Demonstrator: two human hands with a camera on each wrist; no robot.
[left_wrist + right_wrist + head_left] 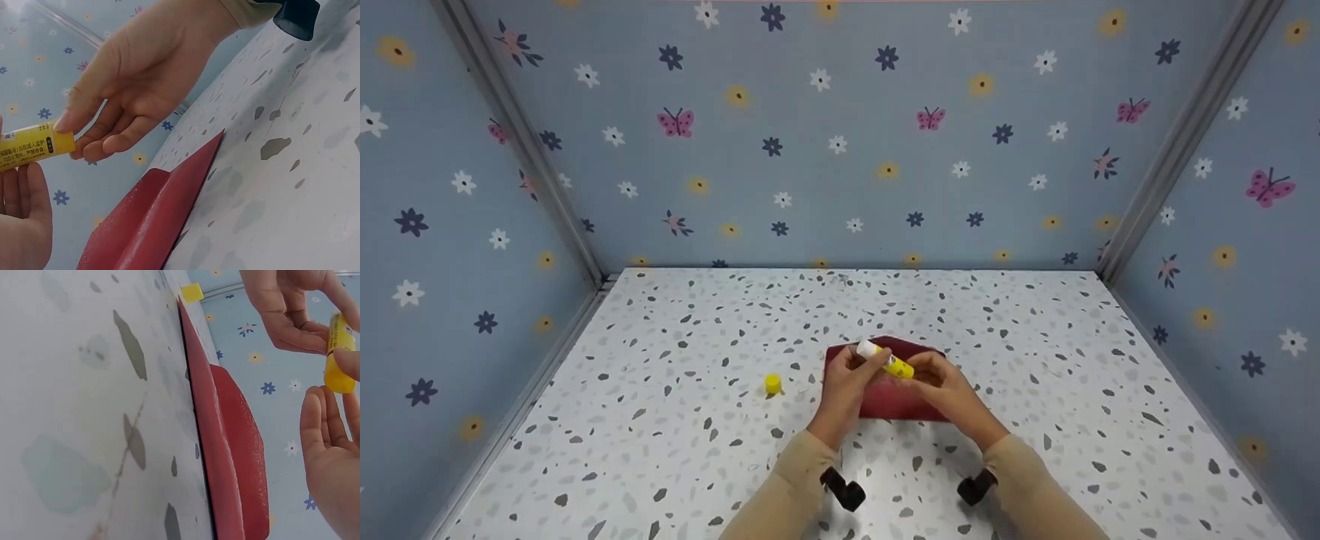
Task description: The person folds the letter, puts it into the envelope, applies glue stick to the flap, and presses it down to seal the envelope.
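On the left, a wall (442,262) papered in pale blue with flowers and butterflies slants down to a white speckled table (607,420). On the table, a small yellow cap (772,384) sits by itself, to the left of the red envelope and apart from it.

Next comes the left sleeve (784,491), beige, with a black clip (844,491) on the inner side of the wrist. The left hand (844,394) reaches forward from it, over the left part of the envelope, and pinches the glue stick (896,366) between thumb and fingers.

The glue stick is in the air between the two hands, above the envelope. It lies at a tilt, its white end to the upper left and its yellow end to the lower right. Dark print runs along the yellow tube.

Below it, the red envelope (892,405) lies on the table, partly covered by the hands. Its flap slants up from the tabletop, with small pale flecks on it.

The right hand (952,390) comes in from the other side, thumb and fingers pinching the yellow end of the stick. Behind it are the right sleeve (1042,487), also beige, and a second black clip (976,487). At the far right, another wall (1245,300) bears the same flowered paper.
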